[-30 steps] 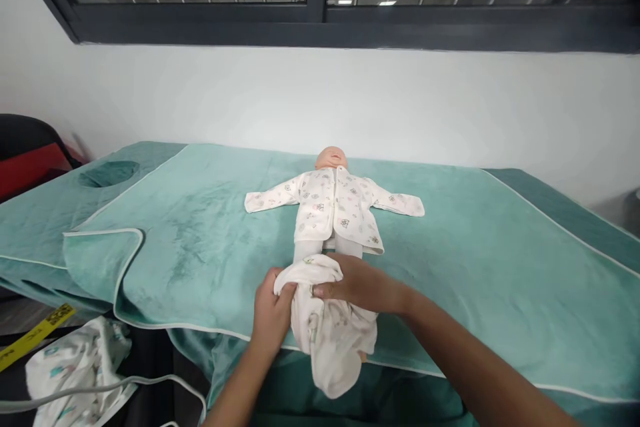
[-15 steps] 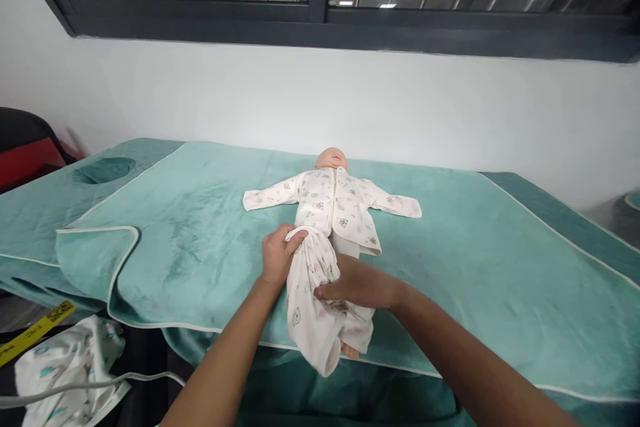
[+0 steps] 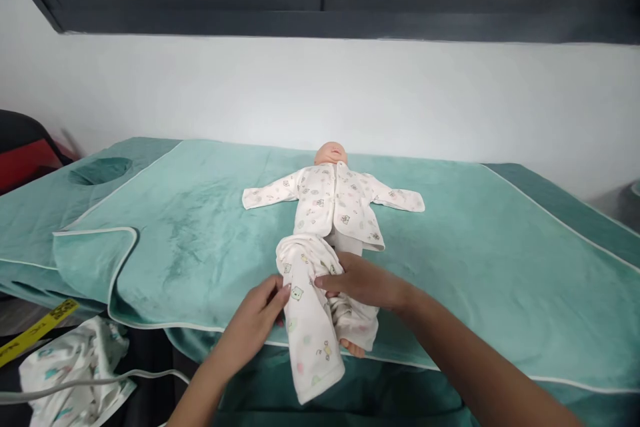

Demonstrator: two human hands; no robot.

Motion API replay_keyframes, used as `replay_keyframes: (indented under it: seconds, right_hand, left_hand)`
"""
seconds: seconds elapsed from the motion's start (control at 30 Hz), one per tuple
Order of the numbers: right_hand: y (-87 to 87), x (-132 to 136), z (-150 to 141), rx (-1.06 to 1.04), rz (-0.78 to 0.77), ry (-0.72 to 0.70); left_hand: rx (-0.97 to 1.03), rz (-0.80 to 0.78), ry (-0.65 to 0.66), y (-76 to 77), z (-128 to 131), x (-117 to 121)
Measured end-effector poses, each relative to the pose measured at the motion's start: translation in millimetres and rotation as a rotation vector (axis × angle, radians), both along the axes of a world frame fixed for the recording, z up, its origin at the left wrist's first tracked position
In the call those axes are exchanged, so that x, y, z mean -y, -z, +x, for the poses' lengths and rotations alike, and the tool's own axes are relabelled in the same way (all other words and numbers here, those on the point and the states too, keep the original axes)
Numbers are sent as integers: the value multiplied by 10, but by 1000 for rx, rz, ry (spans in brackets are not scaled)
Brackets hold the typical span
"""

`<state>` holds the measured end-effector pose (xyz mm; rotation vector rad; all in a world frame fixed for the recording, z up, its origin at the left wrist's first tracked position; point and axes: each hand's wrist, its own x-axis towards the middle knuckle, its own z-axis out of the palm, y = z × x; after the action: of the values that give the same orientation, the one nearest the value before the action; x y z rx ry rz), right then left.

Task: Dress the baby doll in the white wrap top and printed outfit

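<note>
A baby doll [image 3: 331,153] lies face up on a teal towel [image 3: 200,234], arms spread, wearing a white printed top [image 3: 335,204]. White printed trousers [image 3: 313,320] cover its legs, and one bare foot [image 3: 353,348] shows at the hem. My left hand [image 3: 257,317] pinches the trouser leg on the doll's near left side. My right hand [image 3: 363,282] grips the bunched cloth over the other leg. Both hands are closed on the trousers.
The towel covers a padded table whose near edge [image 3: 210,330] runs below my hands. A face hole [image 3: 100,171] sits at the table's far left. Another printed garment [image 3: 65,364] and a grey cable [image 3: 75,388] lie low left. A white wall stands behind.
The trousers were bunched near the feet, then my left hand pulled the waistband up to the doll's hips. That hand has since come back down to the leg cloth.
</note>
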<state>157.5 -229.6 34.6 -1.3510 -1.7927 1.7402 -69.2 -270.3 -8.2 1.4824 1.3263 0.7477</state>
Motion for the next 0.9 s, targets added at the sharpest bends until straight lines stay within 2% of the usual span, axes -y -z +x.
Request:
replay_keyframes:
  seconds: [0.07,0.17,0.37,0.47,0.53,0.73,0.83,0.9]
  right_hand:
    - [9,4,4,-41,-24,11]
    - [18,5,15,-52,-11,26]
    - [44,5,19,-48,13,57]
    - [44,19,3,-17,153,93]
    - [34,38,-12,36,261,144]
    - [13,84,-103,245,540,302]
    - [8,99,-144,375,673,324]
    - [-13,106,-113,373,703,303]
  left_hand:
    - [41,-20,39,11,43,81]
    - [-6,69,-11,45,102,56]
    - [-277,324,-184,66,168,-357]
    - [-416,401,-278,93,243,-512]
    - [-459,424,-330,147,292,-518]
    - [-254,400,-349,327,317,-293]
    - [-124,422,-449,285,267,-270]
    - [-47,479,-495,195,219,-305]
